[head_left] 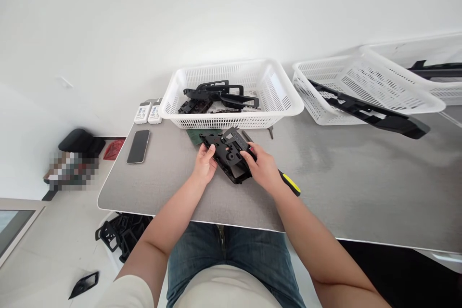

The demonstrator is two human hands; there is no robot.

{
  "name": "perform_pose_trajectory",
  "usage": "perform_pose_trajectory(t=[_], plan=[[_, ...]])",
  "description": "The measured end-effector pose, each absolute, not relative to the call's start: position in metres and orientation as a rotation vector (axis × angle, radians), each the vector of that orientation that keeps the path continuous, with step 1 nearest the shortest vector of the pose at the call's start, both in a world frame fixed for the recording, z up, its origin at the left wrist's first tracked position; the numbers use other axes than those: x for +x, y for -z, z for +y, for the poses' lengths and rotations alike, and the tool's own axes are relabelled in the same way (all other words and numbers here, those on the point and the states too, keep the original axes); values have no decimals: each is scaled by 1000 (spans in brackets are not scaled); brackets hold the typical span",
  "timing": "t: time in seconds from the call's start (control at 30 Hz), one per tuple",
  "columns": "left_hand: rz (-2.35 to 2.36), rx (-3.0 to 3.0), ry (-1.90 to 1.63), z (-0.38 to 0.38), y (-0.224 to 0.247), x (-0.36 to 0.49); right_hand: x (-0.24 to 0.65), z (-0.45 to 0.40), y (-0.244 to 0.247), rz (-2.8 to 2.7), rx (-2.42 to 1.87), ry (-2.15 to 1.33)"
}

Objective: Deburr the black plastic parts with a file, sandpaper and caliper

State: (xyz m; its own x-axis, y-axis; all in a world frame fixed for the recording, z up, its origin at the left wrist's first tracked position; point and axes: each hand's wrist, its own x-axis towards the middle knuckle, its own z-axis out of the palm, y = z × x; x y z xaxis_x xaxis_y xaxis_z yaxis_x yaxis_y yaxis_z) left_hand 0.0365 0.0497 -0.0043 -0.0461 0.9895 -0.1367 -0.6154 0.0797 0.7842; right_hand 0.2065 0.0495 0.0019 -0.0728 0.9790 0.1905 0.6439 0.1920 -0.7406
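Above the middle of the table I hold a black moulded plastic part (pixel 225 154) with cut-outs and clips, tilted. My left hand (pixel 206 163) is closed on its left edge, thumb on top. At its right side, my right hand (pixel 263 166) is closed on a squarish black plastic piece (pixel 236 140) that overlaps the larger part; whether the two are joined I cannot tell. Under my right wrist shows a black and yellow tool handle (pixel 289 183); its other end is hidden. Behind the parts lies a dark green sheet (pixel 195 136), partly covered.
A white basket (pixel 231 122) with several black parts stands at the back. More white baskets (pixel 314 106) stand right, a long black part (pixel 378 113) jutting out. A phone (pixel 138 147) and two white boxes (pixel 143 112) lie left. A small dark tool (pixel 270 133) lies near the basket.
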Motion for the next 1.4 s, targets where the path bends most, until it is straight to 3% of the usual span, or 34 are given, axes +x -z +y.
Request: perform_pose_trajectory(t=[1.4], plan=[[796, 622, -1357, 50, 5, 35, 205, 41, -18, -1695, -1686, -609]])
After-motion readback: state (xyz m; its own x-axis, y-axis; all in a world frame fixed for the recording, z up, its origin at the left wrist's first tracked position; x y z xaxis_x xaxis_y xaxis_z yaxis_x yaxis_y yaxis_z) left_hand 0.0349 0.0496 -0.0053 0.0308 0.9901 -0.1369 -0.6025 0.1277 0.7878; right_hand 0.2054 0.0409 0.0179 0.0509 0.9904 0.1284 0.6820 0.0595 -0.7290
